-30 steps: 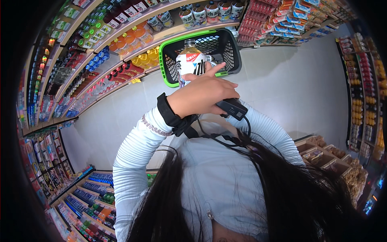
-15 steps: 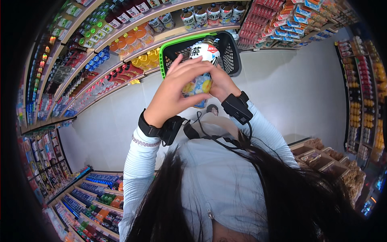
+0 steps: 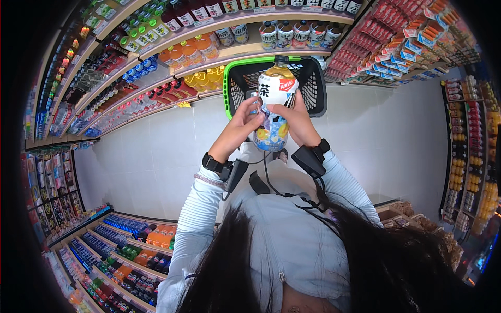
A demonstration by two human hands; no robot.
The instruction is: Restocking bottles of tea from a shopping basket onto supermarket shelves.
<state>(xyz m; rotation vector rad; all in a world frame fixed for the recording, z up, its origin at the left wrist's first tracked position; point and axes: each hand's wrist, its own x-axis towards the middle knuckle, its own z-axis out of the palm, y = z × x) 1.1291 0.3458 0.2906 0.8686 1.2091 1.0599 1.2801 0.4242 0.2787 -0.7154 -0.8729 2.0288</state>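
Observation:
A large drink bottle (image 3: 271,136) with a dark cap, amber liquid and a white and blue label stands nearly upright between my hands. Its label shows pictures of yellow fruit. My left hand (image 3: 240,128) is closed on the bottle's left side, with the thumb against the label. Around the right side wraps my right hand (image 3: 301,121), its thumb lying across the front; its other fingers are partly hidden behind the bottle. Just beyond is a black shopping basket (image 3: 317,88) with a green rim on its left, and the bottle's upper part overlaps it in view.
Shelves of bottled drinks (image 3: 284,35) curve along the far side and left. Hanging packets of snacks (image 3: 383,49) are at the far right. Another drink shelf (image 3: 130,245) is at lower left, and cardboard boxes (image 3: 396,211) stand at lower right. Pale tiled floor (image 3: 376,135) lies between.
My left hand has drawn back from across the bottle's front to its left side, uncovering the label. My right thumb now lies over the front. The view has shifted slightly.

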